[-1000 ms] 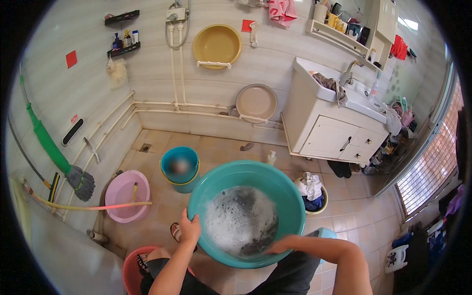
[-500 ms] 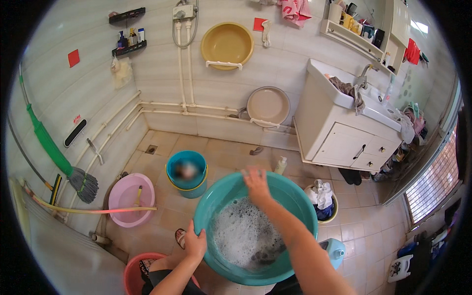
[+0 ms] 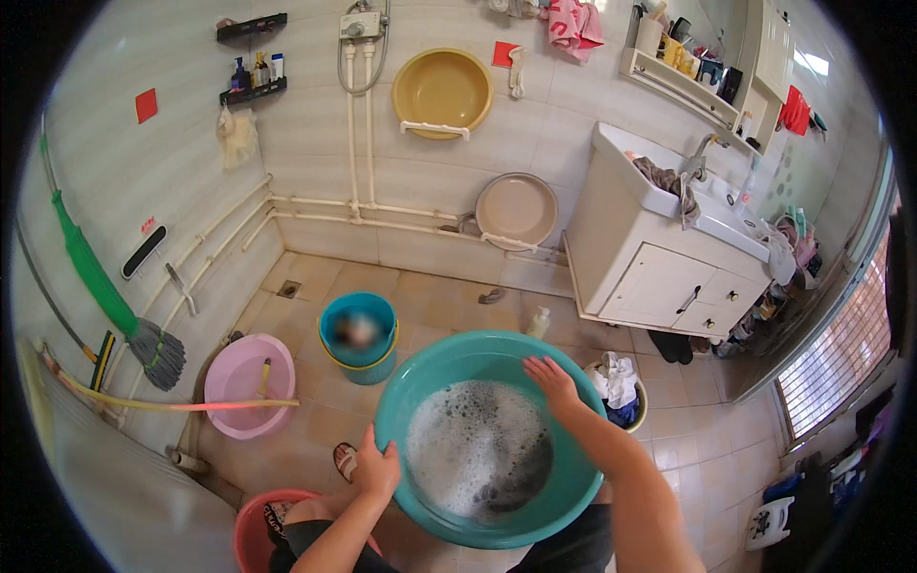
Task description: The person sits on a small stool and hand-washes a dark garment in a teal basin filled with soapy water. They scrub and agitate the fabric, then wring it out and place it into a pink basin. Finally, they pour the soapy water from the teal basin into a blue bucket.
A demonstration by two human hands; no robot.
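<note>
A large teal basin (image 3: pixel 468 355) stands in front of me, holding water covered in white suds (image 3: pixel 468 435). Under the foam at the near side a dark patch shows, too unclear to name. My left hand (image 3: pixel 378 462) is closed over the basin's left rim, thumb on top. Inside the basin at the far right, my right hand (image 3: pixel 554 384) is spread against the inner wall, above the suds. Its fingers are stretched out and hold nothing.
A blue bucket (image 3: pixel 379 368) with blurred contents and a pink basin (image 3: pixel 222 377) stand on the left. Clothes (image 3: pixel 616 380) fill a tub on the right. A pump bottle (image 3: pixel 539 323) stands beyond the basin. A red tub (image 3: pixel 251 530) is by my leg; a hose (image 3: pixel 191 406) juts in from the left.
My right hand has moved right and slightly nearer along the basin's inner wall. My left hand keeps its hold on the rim. The light blue bottle beside the basin has gone from sight.
</note>
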